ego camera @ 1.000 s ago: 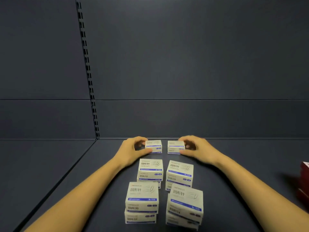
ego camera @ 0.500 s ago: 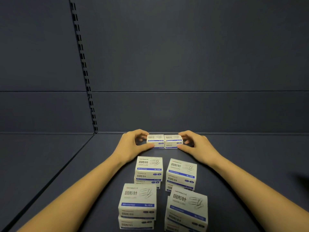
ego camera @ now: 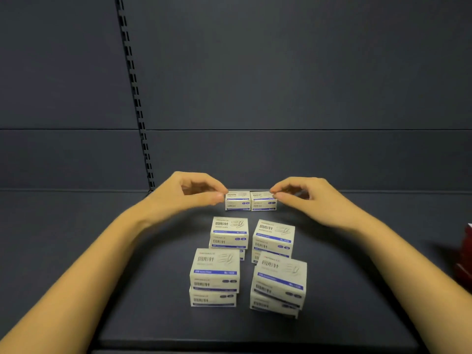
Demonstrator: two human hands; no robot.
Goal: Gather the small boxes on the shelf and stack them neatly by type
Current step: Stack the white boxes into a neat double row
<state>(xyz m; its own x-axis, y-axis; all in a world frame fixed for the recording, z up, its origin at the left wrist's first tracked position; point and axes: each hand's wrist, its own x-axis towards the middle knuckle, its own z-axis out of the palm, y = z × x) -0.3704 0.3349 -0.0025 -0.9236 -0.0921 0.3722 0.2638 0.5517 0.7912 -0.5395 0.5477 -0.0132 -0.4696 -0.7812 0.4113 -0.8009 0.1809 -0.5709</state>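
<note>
Two small white boxes with blue stripes stand side by side and touching at the back of the dark shelf: the left back box and the right back box. My left hand pinches the left one's outer top corner with thumb and fingertips. My right hand pinches the right one's outer corner the same way. In front stand stacks of the same boxes: middle left stack, middle right stack, front left stack, and a slightly skewed front right stack.
A red box shows partly at the right edge of the shelf. A slotted upright rail runs up the back panel on the left. Bare shelf surface lies to the left and right of the stacks.
The two back boxes, apart a second ago, were pushed together and now touch. My fingertips have shifted to their outer top corners. The camera view moved slightly.
</note>
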